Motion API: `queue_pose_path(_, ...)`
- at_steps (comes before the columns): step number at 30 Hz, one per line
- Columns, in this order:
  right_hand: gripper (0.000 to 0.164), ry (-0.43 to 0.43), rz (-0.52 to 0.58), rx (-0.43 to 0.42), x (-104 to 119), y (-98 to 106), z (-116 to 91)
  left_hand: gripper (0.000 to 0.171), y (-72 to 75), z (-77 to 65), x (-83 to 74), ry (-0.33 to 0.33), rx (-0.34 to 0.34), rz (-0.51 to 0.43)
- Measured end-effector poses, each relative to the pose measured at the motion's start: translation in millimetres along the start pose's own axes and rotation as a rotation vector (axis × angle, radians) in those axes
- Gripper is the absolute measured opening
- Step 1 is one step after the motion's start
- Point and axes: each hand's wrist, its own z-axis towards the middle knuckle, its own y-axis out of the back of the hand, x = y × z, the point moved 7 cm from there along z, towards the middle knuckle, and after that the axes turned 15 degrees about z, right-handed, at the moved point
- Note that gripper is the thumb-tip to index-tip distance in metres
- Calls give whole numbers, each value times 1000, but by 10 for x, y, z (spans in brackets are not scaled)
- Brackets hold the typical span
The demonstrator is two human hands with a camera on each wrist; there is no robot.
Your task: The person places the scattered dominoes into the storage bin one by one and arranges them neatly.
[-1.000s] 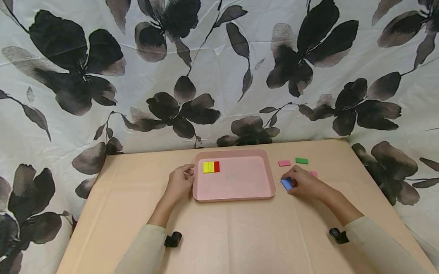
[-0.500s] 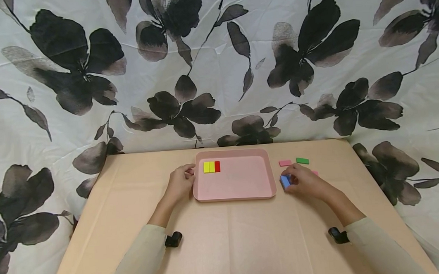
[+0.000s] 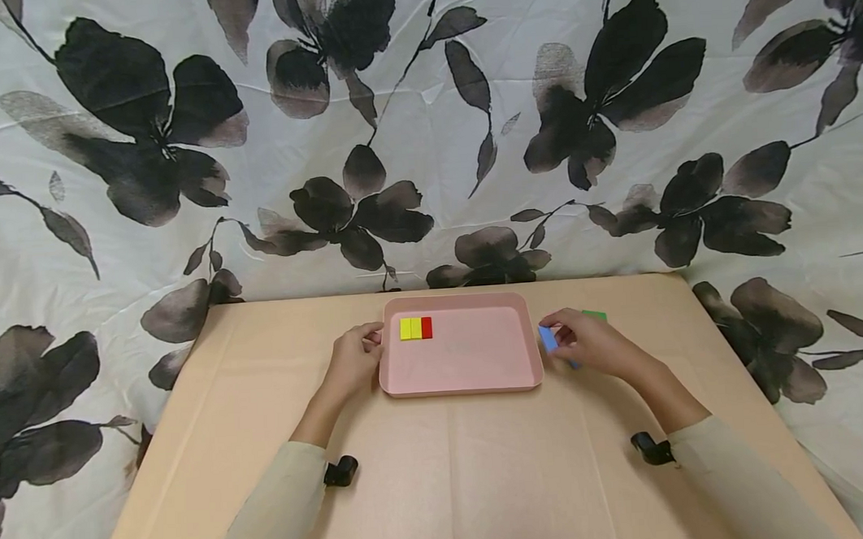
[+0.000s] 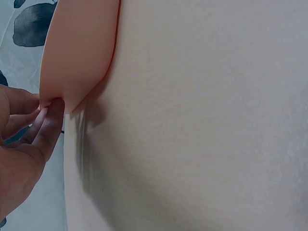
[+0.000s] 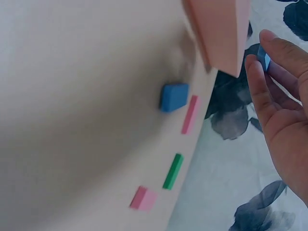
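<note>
My left hand (image 3: 355,356) is at the left side of a pink tray (image 3: 466,377), its thumb and fingers pinching the rim, as the left wrist view shows. Two yellow blocks (image 3: 409,328) and a red block (image 3: 426,327) lie side by side at the tray's upper left. Just beyond the tray's right edge, my right hand (image 3: 589,343) pinches a blue block (image 3: 548,338) between thumb and fingertips, above the table. Beneath that hand, another blue block (image 5: 174,97) lies on the table.
Right of the tray, a green block (image 5: 173,172) and two pink blocks, one nearer the tray (image 5: 190,114) and one farther off (image 5: 143,198), lie on the light wooden table (image 3: 450,480). A floral cloth (image 3: 425,139) hangs behind the table's far edge.
My right hand has lifted the blue block off the table and moved it slightly up and left towards the tray. A second blue block now shows below it. My left hand stays in place.
</note>
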Motion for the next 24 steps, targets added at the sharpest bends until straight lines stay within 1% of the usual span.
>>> queue_pose_path(8, 49, 51, 3, -8, 226, -92, 156, 42, -5, 7, 21, 3, 4, -7)
queue_pose_path(16, 48, 63, -14, 19, 380, -312, 395, 42, -9, 17, 23, -9, 2, 2)
queue_pose_path(24, 45, 83, -83, 59, 493, -537, 640, 42, -9, -1, 26, -12, 0, -15)
